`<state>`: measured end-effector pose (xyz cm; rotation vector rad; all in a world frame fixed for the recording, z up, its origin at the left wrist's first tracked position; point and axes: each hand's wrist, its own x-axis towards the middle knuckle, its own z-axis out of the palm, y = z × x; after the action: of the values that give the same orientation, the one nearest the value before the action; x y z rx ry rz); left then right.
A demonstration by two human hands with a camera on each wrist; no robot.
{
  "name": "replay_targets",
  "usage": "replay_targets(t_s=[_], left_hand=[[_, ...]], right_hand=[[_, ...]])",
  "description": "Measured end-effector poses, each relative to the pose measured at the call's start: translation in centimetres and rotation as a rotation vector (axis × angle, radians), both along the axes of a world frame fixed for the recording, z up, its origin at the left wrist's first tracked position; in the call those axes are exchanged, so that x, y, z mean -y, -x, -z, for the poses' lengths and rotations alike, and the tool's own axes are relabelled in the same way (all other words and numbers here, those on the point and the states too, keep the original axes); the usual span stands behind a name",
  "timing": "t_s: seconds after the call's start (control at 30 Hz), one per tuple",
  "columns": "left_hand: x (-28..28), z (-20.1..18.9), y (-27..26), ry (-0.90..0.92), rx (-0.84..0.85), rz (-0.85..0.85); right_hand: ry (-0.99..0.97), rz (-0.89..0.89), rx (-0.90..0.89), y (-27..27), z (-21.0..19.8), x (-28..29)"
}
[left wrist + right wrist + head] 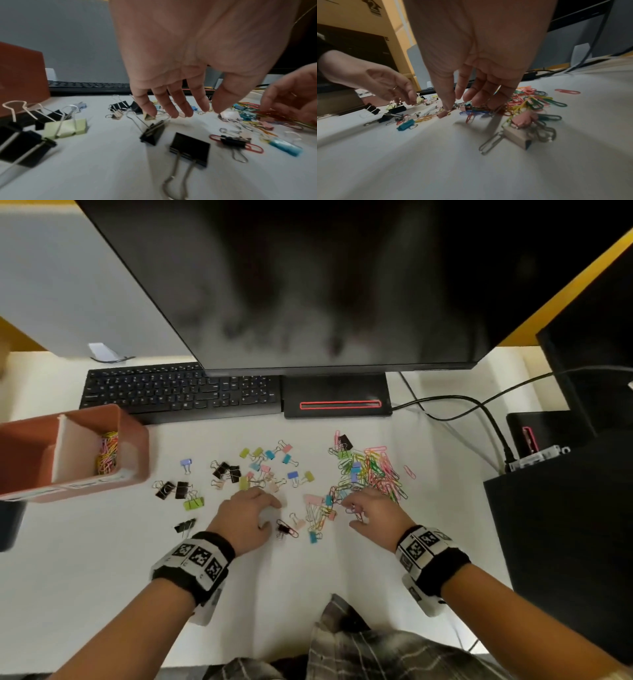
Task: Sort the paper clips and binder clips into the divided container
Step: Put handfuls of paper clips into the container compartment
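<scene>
— Clips everywhere: where do we stand?
— Binder clips (260,467) and paper clips (373,470) lie loose on the counter (102,559); some paper clips sit in the container (133,440). Our left hand (245,517) hovers, grip wide; our right hand (371,513) pinches paper clips.

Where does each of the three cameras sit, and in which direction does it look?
Head: worn high, looks down at the desk; both forearms, left hand and right hand show.
Left wrist: sits low, looks along the left palm at binder clips; the right hand enters at the right edge.
Right wrist: sits low, looks along the right palm at the paper clip pile; the left hand is at left.
Shared: both wrist views show both hands.
</scene>
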<state>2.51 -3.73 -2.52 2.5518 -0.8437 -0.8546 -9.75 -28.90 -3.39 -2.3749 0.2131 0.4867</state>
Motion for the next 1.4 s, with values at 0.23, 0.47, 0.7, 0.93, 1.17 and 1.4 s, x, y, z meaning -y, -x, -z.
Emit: replay_targets(t_s=[0.23, 0.47, 0.7, 0.93, 1.17, 1.4], left_hand=[[2.9, 1.9, 2.6, -0.142, 0.114, 0.045], [2.9, 1.9, 1.9, -0.133, 0.108, 0.021], [2.4, 1.2, 1.6, -0.074, 0.093, 0.014], [2.3, 0.9, 0.7, 0.049, 0.083, -0.044], [4.3, -0.4, 1.2, 0.281, 0.050, -0.028], [5.0, 0.0, 1.2, 0.308, -0.018, -0.197]], right_hand=[[0.089, -0.211, 0.000, -1.9, 0.0, -3.2], [0.190, -0.227, 0.022, -2.7, 0.6, -3.9], [0.031, -0.056, 0.058, -1.6, -0.4, -1.3], [-0.177, 0.165, 0.068, -1.8, 0.0, 1.2], [0.021, -0.021, 0.123, -5.2, -0.5, 1.3], [0.177, -0.303, -0.049, -8.1, 0.2, 0.2]])
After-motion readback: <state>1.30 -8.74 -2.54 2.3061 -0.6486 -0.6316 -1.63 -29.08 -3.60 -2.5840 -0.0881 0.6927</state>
